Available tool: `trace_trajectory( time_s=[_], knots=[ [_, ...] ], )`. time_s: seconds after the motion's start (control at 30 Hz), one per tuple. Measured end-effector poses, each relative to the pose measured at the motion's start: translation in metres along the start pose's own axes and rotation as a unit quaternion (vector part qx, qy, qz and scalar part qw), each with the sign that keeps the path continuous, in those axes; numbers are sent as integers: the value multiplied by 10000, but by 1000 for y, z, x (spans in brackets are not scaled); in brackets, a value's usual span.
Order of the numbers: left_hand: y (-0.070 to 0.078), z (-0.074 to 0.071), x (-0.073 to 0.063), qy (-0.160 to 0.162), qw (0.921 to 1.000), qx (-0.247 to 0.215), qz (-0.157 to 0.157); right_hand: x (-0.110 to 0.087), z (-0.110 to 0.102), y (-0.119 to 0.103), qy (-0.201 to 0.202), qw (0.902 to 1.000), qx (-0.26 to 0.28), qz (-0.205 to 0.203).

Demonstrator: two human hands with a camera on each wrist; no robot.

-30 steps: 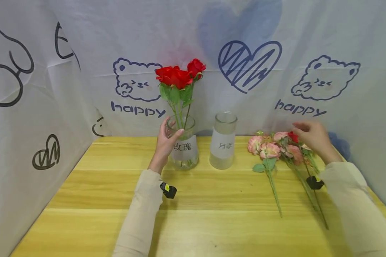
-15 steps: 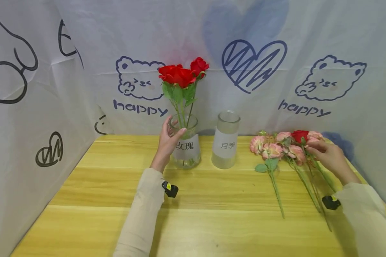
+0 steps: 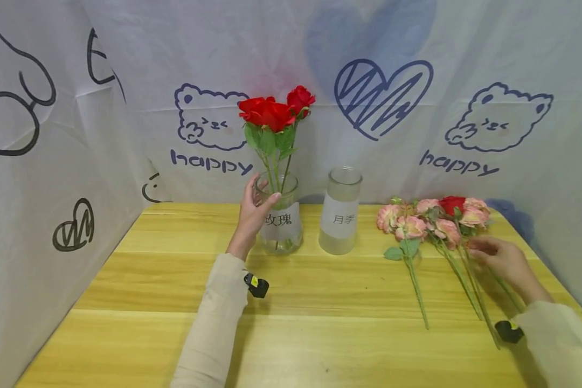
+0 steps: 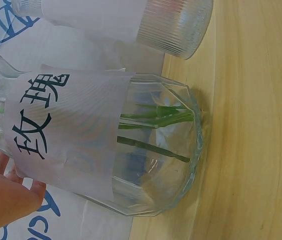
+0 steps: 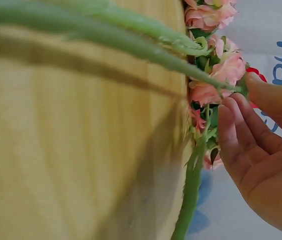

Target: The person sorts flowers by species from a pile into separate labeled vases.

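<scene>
My left hand [image 3: 254,215] grips the neck of a clear glass vase [image 3: 291,237], thumb in front at the rim and fingers behind. Several red roses [image 3: 267,113] stand in this vase; their cut green stems [image 4: 155,120] show through the glass in the left wrist view. At the right, my right hand [image 3: 501,261] pinches the stem of a red rose [image 3: 452,205] just below its bloom, between thumb and fingertips. That rose's long stem [image 5: 131,42] slants across the right wrist view. Pink flowers [image 3: 410,228] lie around it on the wooden table [image 3: 320,323].
A second, narrower glass vase [image 3: 337,245] with a paper label stands right of the first, holding no flowers. Behind the table hangs a white cloth [image 3: 383,172] printed with bears and hearts. One pink flower's stem [image 3: 417,293] points toward the front edge.
My right hand has come down and toward me from above the blooms to the red rose's stem, uncovering the red and pink blooms. My left hand keeps its grip on the vase.
</scene>
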State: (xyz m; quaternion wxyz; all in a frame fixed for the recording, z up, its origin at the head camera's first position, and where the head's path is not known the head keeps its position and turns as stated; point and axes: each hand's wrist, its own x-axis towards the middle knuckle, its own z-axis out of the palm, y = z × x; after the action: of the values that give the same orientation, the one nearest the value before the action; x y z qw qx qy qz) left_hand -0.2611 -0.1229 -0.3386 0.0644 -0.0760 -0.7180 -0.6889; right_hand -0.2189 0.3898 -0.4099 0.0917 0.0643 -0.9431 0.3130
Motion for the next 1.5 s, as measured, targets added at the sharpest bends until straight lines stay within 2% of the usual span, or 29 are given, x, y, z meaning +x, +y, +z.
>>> trace_trajectory(
  time_s=[0.1,0.3,0.57,0.73,0.97,1.23,1.5],
  knots=[
    [0,0,0,4,10000,-2,-7,-4,0,4,-184,9998,-75,66],
    [1,0,-1,5,10000,-3,-39,-6,3,8,-913,9950,0,409],
    [1,1,-1,21,10000,-1,-44,-7,5,4,-1282,9883,508,655],
    [1,3,-1,-5,10000,-19,-42,-7,4,3,-1375,9856,654,738],
    [0,3,0,-17,10000,-16,-42,-11,-2,2,-1635,9764,1089,896],
    [1,2,-1,15,10000,-3,-77,-6,-13,-6,-1644,9711,1315,1126],
    [1,1,-1,7,10000,-67,-50,1,-20,-24,-1464,9669,1722,1184]
  ],
)
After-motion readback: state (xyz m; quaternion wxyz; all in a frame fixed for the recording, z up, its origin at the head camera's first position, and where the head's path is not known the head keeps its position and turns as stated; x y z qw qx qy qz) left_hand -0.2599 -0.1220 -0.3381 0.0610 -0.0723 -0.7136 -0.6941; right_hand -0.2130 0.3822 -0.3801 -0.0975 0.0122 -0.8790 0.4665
